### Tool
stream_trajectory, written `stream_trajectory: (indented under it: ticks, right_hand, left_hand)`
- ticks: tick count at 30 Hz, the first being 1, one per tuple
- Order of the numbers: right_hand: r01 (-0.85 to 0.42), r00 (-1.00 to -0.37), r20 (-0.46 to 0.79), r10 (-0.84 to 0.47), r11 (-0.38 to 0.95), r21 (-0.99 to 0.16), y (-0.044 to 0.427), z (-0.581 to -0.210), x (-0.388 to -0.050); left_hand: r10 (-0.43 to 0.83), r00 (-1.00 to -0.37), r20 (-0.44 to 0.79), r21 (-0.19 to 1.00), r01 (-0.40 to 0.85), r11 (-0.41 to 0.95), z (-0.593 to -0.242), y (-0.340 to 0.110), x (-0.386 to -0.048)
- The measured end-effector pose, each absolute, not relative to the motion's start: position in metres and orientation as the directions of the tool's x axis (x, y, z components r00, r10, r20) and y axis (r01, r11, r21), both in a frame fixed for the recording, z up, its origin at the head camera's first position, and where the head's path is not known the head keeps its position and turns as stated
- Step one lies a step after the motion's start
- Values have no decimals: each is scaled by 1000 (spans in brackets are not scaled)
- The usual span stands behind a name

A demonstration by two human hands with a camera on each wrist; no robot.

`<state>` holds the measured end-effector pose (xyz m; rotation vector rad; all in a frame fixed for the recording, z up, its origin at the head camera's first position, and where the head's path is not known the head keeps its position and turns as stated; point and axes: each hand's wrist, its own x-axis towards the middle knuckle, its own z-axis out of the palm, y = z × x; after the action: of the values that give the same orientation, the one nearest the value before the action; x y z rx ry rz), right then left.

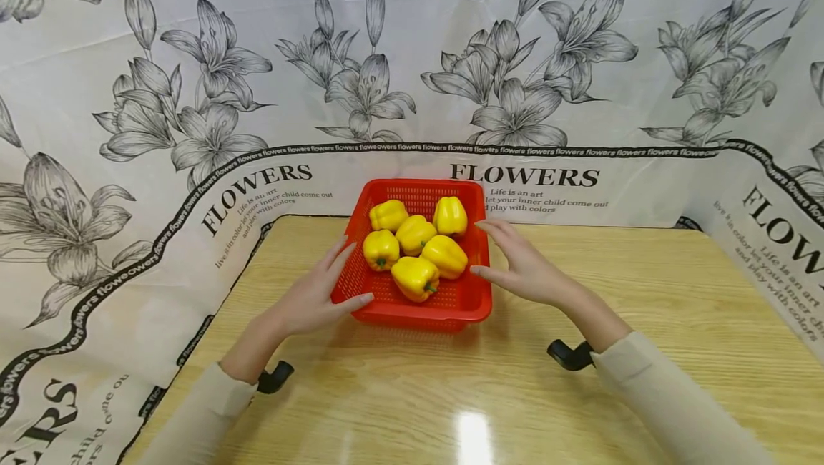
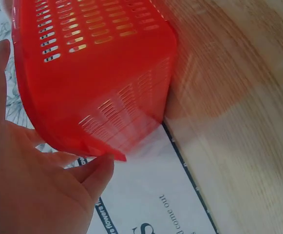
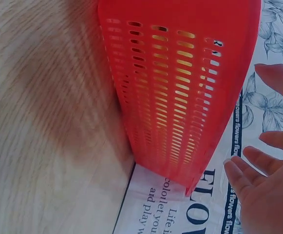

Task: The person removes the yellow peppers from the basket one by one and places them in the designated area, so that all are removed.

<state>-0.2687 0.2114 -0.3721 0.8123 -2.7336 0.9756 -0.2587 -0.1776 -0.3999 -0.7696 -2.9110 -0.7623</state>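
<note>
A red perforated plastic basket (image 1: 412, 316) stands near the back of the table and holds several yellow bell peppers (image 1: 415, 277). At its left side is my left hand (image 1: 312, 300), fingers spread and the thumb by the front left corner. In the left wrist view, fingertips (image 2: 102, 168) of that hand meet the basket's rim, with the thumb apart from the wall. My right hand (image 1: 524, 265) is held loosely beside the right rim. The right wrist view shows a gap between its fingers (image 3: 238, 173) and the basket wall (image 3: 180, 97).
A light wood-grain table (image 1: 386, 393) lies under the basket. Behind it hangs a white cloth (image 1: 399, 36) printed with flowers and lettering, which also runs along the left and right sides. Black wrist mounts (image 1: 569, 355) sit below both wrists.
</note>
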Motion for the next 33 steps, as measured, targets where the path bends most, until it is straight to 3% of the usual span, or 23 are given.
stream_trajectory:
  ticks: [19, 26, 33]
  right_hand:
    - [-622, -778, 236, -582, 660, -422, 168, -374, -292]
    - [-608, -789, 190, -584, 699, -376, 161, -378, -300]
    - [-581, -814, 164, -557, 774, -252, 153, -381, -310]
  left_hand:
    - [395, -915, 85, 485, 384, 786, -411, -175, -262]
    - [387, -918, 91, 501, 377, 778, -416, -175, -264]
    - [376, -922, 91, 491, 370, 788, -415, -177, -262]
